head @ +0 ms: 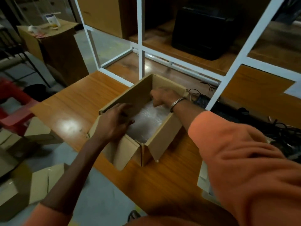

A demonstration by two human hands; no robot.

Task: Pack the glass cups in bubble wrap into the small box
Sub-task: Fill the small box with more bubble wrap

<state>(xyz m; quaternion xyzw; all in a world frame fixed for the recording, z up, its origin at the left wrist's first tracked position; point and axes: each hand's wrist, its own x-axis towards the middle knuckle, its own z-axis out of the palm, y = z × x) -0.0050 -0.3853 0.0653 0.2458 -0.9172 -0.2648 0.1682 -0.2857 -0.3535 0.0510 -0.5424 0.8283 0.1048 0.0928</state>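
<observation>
A small open cardboard box (164, 137) stands on the wooden table (78, 101). Clear bubble wrap (146, 121) fills its inside; whatever it covers is hidden. My left hand (115, 123) rests over the box's left wall, fingers curled at the edge of the wrap. My right hand (164, 97), with a metal bracelet at the wrist, reaches down into the far side of the box, its fingers pressing on the bubble wrap.
A white metal shelf frame (141, 51) rises behind the box, with a black device (203, 30) on its shelf. Tangled black cables (280, 132) lie at the right. Cardboard boxes (37, 181) sit on the floor at left, beside a red stool (14, 110).
</observation>
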